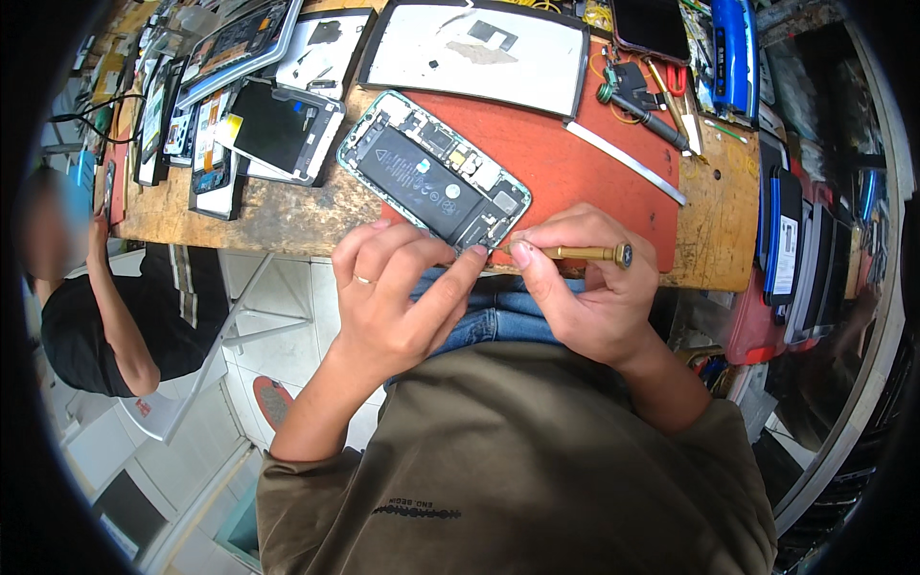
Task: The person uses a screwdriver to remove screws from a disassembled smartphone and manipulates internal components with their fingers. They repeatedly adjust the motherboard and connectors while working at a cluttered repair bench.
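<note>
An opened smartphone (pixel 422 182) with a light teal frame lies slanted on the red mat (pixel 565 182), its black battery and circuit boards bare. My left hand (pixel 398 287), a ring on one finger, rests at the phone's near edge. Its index fingertip presses on the near right corner, and the other fingers curl along the frame. In my right hand (pixel 585 287) is a gold screwdriver (pixel 585 253), pinched between thumb and fingers. The screwdriver lies almost level, its tip side pointing at that same corner; the tip itself is too small to make out.
Beyond the phone stands a black-rimmed white tray (pixel 474 53) with scraps in it. Several dismantled phones and screens (pixel 278 129) crowd the left. A dark-handled tool (pixel 652 125) and a white strip (pixel 628 163) lie at right. Another person (pixel 105 307) sits at the far left.
</note>
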`<state>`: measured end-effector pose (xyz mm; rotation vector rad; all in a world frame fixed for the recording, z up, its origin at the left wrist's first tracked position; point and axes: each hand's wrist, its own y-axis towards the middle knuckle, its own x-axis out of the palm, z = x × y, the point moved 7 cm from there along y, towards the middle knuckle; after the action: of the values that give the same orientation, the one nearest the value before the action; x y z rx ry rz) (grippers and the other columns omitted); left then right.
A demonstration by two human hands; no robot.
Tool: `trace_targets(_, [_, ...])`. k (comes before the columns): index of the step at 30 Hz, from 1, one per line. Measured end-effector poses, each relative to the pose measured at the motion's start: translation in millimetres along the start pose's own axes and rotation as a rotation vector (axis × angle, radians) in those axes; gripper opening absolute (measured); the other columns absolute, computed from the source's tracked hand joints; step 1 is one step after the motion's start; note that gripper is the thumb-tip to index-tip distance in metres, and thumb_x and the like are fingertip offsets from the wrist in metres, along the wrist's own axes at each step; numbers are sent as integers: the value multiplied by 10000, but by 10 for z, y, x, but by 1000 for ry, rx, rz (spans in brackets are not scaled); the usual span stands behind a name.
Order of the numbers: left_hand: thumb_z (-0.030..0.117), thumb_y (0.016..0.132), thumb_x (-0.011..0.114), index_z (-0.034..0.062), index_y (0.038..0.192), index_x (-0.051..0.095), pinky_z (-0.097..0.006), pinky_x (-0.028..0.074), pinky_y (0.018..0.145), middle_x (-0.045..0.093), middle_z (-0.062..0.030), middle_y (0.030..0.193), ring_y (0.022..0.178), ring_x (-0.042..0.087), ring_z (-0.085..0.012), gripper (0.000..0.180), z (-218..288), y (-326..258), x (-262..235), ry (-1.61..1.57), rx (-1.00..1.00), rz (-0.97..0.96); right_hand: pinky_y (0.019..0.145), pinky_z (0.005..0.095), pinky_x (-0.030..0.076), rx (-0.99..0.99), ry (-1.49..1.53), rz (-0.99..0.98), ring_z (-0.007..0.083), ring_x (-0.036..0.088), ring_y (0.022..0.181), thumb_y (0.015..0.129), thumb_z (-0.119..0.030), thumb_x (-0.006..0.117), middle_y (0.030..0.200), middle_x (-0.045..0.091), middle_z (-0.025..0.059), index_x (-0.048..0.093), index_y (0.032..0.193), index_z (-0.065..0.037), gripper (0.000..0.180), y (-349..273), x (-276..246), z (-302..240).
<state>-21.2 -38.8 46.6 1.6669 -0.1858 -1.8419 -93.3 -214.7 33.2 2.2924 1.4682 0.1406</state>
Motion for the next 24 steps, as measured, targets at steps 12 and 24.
trace_targets(12, [229, 836, 825, 110, 1168, 841, -471, 477, 1033, 652, -33, 1034, 1098, 653, -265, 352, 101, 9, -1, -33, -99, -30, 679, 372, 545, 151, -235, -243, 266, 717, 783, 974, 44, 704, 921, 684, 155, 721, 1075, 28, 104, 268, -36, -209])
trace_targets(24, [164, 783, 809, 57, 1133, 846, -504, 477, 1043, 734, -60, 958, 1085, 685, -314, 368, 83, -161, 6, -194, -169, 94, 738, 534, 545, 149, -588, -837, 470, 723, 817, 870, -97, 801, 818, 729, 246, 703, 889, 14, 149, 750, 344, 38])
